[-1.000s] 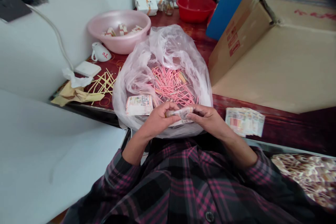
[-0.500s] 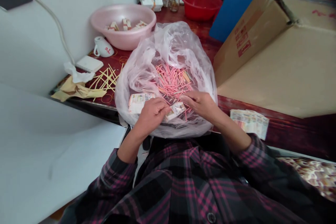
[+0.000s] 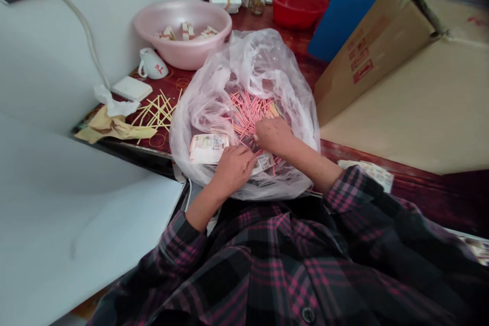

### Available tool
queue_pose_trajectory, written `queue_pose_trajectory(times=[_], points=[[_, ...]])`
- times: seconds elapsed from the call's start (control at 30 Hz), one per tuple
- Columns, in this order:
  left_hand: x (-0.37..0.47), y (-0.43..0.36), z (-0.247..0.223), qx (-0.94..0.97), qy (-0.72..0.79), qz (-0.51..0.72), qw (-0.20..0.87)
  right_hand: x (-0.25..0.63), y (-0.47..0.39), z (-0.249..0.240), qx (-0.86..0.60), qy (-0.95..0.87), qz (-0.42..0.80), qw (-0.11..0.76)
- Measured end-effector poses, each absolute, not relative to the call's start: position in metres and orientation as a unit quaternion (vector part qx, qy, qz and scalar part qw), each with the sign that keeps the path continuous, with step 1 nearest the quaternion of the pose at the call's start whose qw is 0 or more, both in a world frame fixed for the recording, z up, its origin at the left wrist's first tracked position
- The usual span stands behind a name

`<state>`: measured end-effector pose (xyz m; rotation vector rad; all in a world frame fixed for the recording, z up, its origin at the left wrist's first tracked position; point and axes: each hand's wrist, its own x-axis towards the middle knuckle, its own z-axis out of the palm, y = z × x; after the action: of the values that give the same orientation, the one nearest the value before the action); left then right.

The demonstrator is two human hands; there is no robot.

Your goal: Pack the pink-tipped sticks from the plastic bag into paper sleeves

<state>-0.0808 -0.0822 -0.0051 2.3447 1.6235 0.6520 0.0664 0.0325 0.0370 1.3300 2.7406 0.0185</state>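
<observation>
A clear plastic bag (image 3: 214, 79) lies spread on the table in front of me, with many thin pink sticks (image 3: 248, 107) heaped inside. At the bag's near side, my left hand (image 3: 235, 165) is closed, fingers bent; what they hold is hidden. Just left of it lies a printed white packet (image 3: 208, 147), and another printed packet (image 3: 264, 163) shows by its fingertips. My right hand (image 3: 275, 135) is curled downward over the near edge of the sticks. Its fingertips are out of sight, so I cannot make out what is in them.
A pink basin (image 3: 183, 56) with small bundles stands at the back left, near a white mug (image 3: 153, 64) and loose yellow sticks (image 3: 156, 112). The red basin (image 3: 298, 7) is farther back. To the right, a cardboard box (image 3: 389, 91) stands behind flat printed packets (image 3: 376, 173).
My right hand has moved forward and slightly left, curling down over the sticks. My left hand has shifted slightly right, its fingers now nearer the packet. The view has tilted a little.
</observation>
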Motion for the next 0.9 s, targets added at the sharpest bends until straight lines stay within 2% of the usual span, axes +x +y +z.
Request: queue_pose_trajectory(times=[0.47,0.6,0.7,0.9], points=[[-0.081,-0.084,-0.013,0.789,0.561,0.235,0.092,0.079,0.021,0.028,0.497,0.867,-0.014,0.029],[-0.081,-0.085,-0.012,0.789,0.558,0.242,0.093,0.089,0.022,0.019,0.489,0.871,-0.042,-0.013],[-0.083,-0.085,-0.011,0.79,0.55,0.251,0.106,0.1,0.027,0.011,0.485,0.859,-0.135,-0.094],[-0.091,-0.082,-0.012,0.786,0.531,0.278,0.152,0.125,0.038,0.008,0.432,0.695,-0.43,-0.382]])
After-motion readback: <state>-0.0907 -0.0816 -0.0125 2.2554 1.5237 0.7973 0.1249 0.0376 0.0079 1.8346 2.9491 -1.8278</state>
